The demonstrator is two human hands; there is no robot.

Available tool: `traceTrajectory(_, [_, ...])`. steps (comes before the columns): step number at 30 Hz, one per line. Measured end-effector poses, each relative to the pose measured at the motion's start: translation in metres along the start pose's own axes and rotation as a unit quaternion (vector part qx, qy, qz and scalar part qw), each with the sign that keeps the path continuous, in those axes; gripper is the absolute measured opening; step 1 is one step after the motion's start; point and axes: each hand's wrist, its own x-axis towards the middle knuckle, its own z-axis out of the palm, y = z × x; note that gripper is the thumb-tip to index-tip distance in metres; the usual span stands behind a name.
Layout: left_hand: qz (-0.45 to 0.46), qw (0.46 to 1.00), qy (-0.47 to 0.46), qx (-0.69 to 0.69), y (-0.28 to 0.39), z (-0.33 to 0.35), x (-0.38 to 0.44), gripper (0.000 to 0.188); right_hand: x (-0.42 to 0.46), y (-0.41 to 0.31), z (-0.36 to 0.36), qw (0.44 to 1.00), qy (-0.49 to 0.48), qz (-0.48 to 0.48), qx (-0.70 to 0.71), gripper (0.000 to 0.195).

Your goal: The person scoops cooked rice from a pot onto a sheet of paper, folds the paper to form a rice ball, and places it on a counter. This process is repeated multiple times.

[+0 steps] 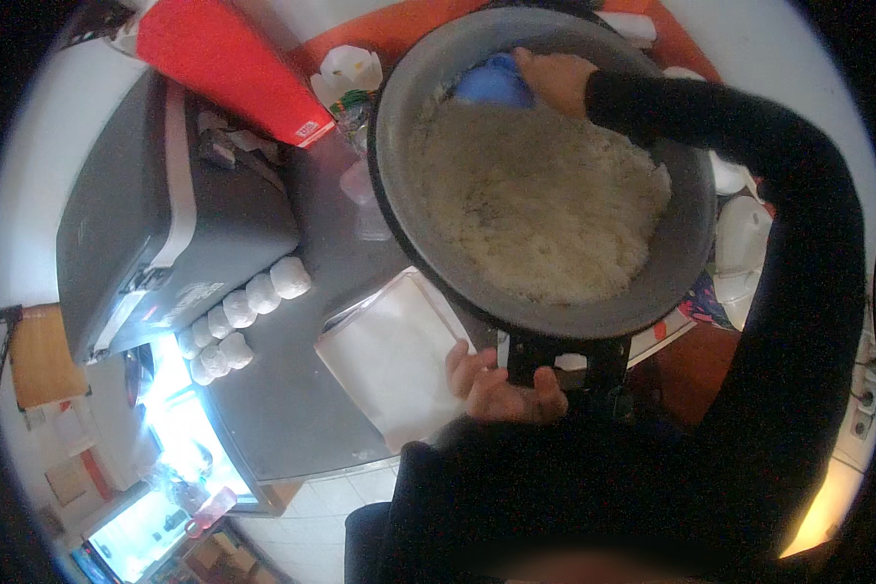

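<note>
A wide grey metal pot [398, 219] holds a broad mass of cooked rice [547, 212]. My right hand [558, 77] reaches over its far side, shut on a blue plastic cup or scoop [495, 82]. The lower part of the blue cup meets the rice. Close to my body, my left hand [511, 387] is in front of the pot with its fingers apart and slightly bent. It is beside the dark base [591, 365] under the pot, and nothing shows in its fingers. Left of this hand lies a stack of white paper sheets [398, 358].
A large dark insulated bag [226, 212] with a pale strip stands left. Several white rounded packets [241, 308] line its edge on the grey table [292, 409]. A red box [233, 66] and a white folded carton [347, 73] are behind. White containers [742, 241] stand right of the pot.
</note>
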Motion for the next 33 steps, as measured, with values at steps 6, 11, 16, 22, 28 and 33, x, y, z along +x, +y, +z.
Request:
traceTrajectory(6, [-0.086,0.996,-0.015,0.037,0.011,-0.01,-0.009,0.031,0.018,-0.022,0.041,0.993,-0.095,-0.004,0.075,0.03])
traceTrajectory(11, [-0.055,0.998,0.024,0.027,0.005,-0.006,-0.026,0.028,0.002,-0.034,0.056,0.981,-0.106,-0.098,0.129,0.044])
traceTrajectory(16, [-0.015,0.997,-0.073,-0.003,-0.001,-0.015,-0.012,0.022,-0.043,-0.045,0.082,0.961,-0.226,-0.152,-0.044,0.035])
traceTrajectory(22, [-0.08,0.996,-0.023,-0.031,0.003,-0.004,-0.019,0.022,-0.094,-0.035,0.025,0.902,-0.405,-0.144,0.03,0.044])
traceTrajectory(28, [-0.086,0.994,-0.073,-0.006,0.005,-0.015,-0.009,0.016,-0.044,0.014,0.056,0.968,-0.061,-0.242,-0.032,0.05])
traceTrajectory(33, [-0.106,0.994,-0.019,0.015,0.007,-0.004,-0.008,0.016,-0.024,-0.014,0.042,0.973,-0.079,-0.153,-0.154,0.058])
